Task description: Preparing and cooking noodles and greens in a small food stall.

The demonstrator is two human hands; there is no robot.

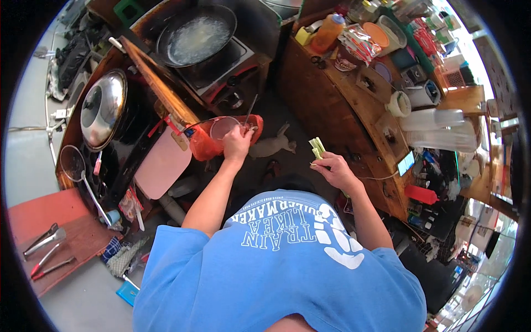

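While my left hand (237, 143) pinches the rim of a clear plastic cup (224, 127), fingers pressed together on its near edge, the cup sits just in front of the gas stove (232, 61), over a red plastic bag (202, 145); I judge the cup light and thin-walled, likely to buckle if squeezed, so the rim is the place to take it, gently; a thin straw or stick (251, 108) rises from beside my fingers, though whether it stands in the cup I cannot tell. My right hand (333, 169) is closed around a few pale green cut stalks (317, 147), which stick up past my thumb, away from the stove and toward the wooden counter (337, 99); they look stiff, light and probably moist, so held low in the fist they should not slip. Open room is narrow: the stove with its wok (196, 36) stands just behind the cup, a pink cutting board (163, 166) leans near the stove's front on my left, and the counter edge runs close by my right hand; between stove and counter lies a dark strip of floor.
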